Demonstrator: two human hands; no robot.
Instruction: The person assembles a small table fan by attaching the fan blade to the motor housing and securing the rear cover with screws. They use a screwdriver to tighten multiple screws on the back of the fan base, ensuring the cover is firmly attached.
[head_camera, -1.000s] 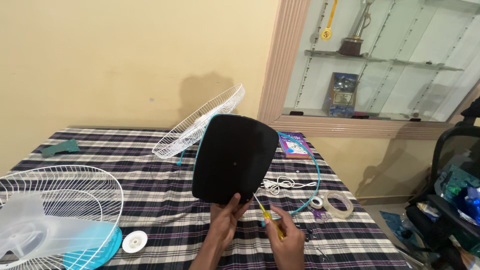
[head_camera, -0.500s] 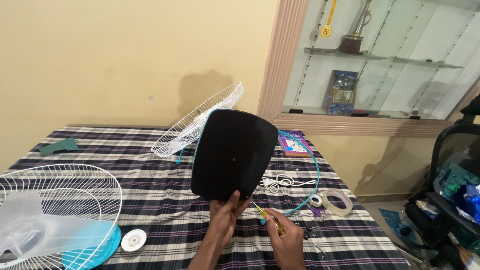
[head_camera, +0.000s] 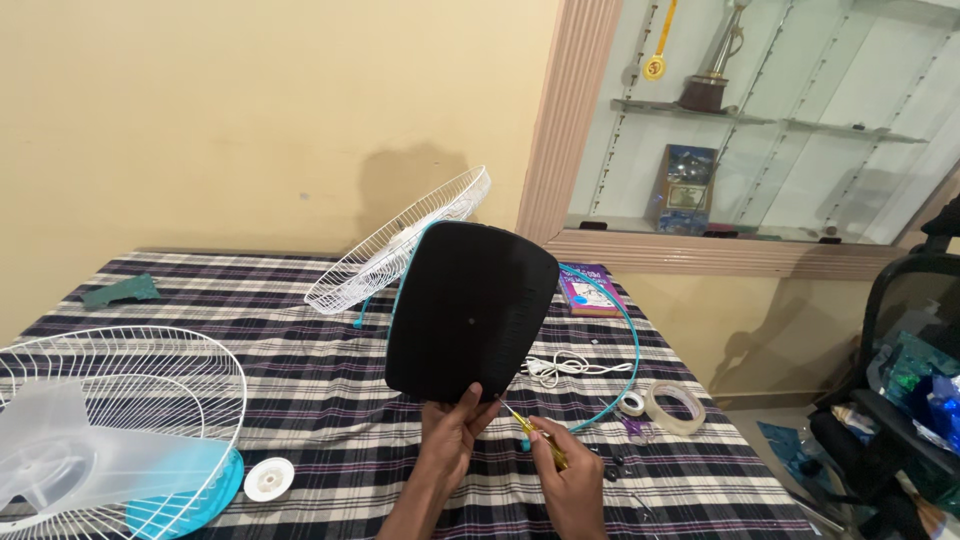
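My left hand (head_camera: 452, 432) grips the lower edge of a black rounded fan base (head_camera: 470, 312), holding it tilted up with its flat underside facing me. My right hand (head_camera: 570, 478) holds a small yellow-handled screwdriver (head_camera: 530, 430); its tip points at the lower right corner of the base. A white wire fan guard (head_camera: 400, 245) leans behind the base, partly hidden by it.
On the checked tablecloth (head_camera: 330, 400) lie a second white fan guard with translucent blades (head_camera: 100, 440) at the left, a white round cap (head_camera: 270, 479), a white cable (head_camera: 565, 367), a teal ring (head_camera: 628, 350), tape rolls (head_camera: 672, 407), a book (head_camera: 590, 290). A black chair (head_camera: 900, 400) stands at the right.
The black base has shifted slightly, and my right hand has brought the screwdriver tip a little closer to its lower corner.
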